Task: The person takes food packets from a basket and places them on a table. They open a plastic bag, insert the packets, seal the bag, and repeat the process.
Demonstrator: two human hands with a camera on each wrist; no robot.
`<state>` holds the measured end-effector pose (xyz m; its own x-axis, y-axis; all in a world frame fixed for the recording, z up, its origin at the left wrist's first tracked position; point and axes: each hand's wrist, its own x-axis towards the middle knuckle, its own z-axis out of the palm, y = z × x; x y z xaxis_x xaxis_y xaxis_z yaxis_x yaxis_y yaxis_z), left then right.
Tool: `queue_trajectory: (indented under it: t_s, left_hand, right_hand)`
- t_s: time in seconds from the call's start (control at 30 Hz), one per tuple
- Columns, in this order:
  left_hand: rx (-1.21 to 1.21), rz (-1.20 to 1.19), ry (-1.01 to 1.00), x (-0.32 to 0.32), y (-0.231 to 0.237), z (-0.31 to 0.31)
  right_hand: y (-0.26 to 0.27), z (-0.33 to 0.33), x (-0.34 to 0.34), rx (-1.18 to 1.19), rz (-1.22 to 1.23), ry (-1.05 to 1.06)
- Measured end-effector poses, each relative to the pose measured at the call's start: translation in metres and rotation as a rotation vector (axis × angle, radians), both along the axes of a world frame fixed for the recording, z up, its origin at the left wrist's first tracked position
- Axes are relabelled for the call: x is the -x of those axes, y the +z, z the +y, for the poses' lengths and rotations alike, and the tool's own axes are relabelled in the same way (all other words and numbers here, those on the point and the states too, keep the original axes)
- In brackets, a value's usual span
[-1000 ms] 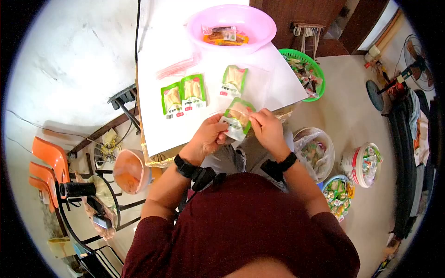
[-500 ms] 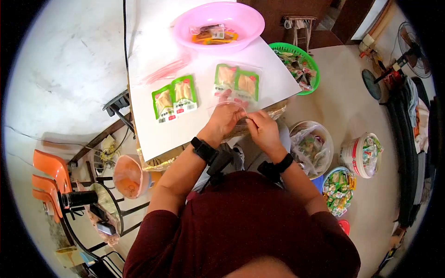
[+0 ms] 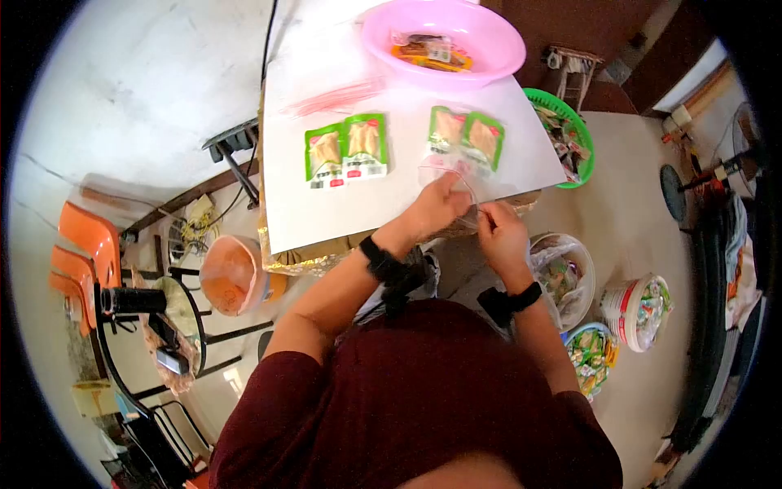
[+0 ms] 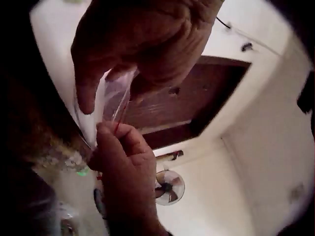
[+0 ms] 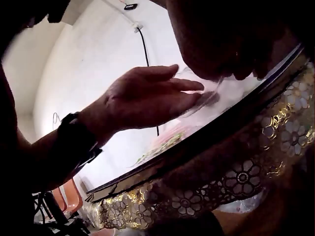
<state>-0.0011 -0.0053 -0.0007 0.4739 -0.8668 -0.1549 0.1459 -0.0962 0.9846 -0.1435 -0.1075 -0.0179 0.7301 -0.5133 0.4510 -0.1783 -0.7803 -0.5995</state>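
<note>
A clear plastic bag (image 3: 437,169) with a red line along its mouth lies at the table's near edge. Two green-and-white food packets, a left one (image 3: 446,129) and a right one (image 3: 484,142), lie side by side under its clear film. My left hand (image 3: 438,209) is at the mouth, its fingers fairly straight with the tips at the film in the right wrist view. With thumb and forefinger, my right hand (image 4: 129,169) pinches the mouth's red-lined edge in the left wrist view. To the left lie two more packets, one (image 3: 325,155) beside another (image 3: 366,145).
Thin red-lined clear bags (image 3: 336,98) lie behind the left packets. A pink basin (image 3: 489,69) with packets stands at the back. Right of the table are a green basket (image 3: 580,122), a lined bucket (image 3: 588,277) and a white bucket (image 3: 626,314).
The packet that both hands held over the table edge now lies beside the other right-hand packet under the clear film. The hands have moved to the bag's mouth, and the left fingers have straightened.
</note>
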Motion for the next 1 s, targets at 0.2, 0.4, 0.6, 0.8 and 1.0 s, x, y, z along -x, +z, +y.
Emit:
queue_trajectory:
  t_s: [0.2,0.4,0.6,0.8,1.0]
  left_hand:
    - [-0.350,-0.732,0.272,-0.073,0.018,0.089]
    - [-0.989,-1.096,0.442,-0.133,0.016,0.127]
    - [-0.705,-0.900,0.607,-0.162,-0.025,0.132]
    - [-0.101,-0.363,0.786,-0.142,-0.007,0.145]
    - [-0.097,0.117,0.426,-0.070,0.046,0.153]
  right_hand:
    - [0.006,0.003,-0.004,0.070,0.108,0.007]
    - [0.012,0.007,-0.019,0.166,-0.003,-0.002]
    - [0.021,0.006,-0.020,0.144,0.089,0.030]
    - [0.027,0.004,-0.022,0.133,0.019,0.011]
    - [0.035,0.002,-0.030,0.069,-0.111,0.010]
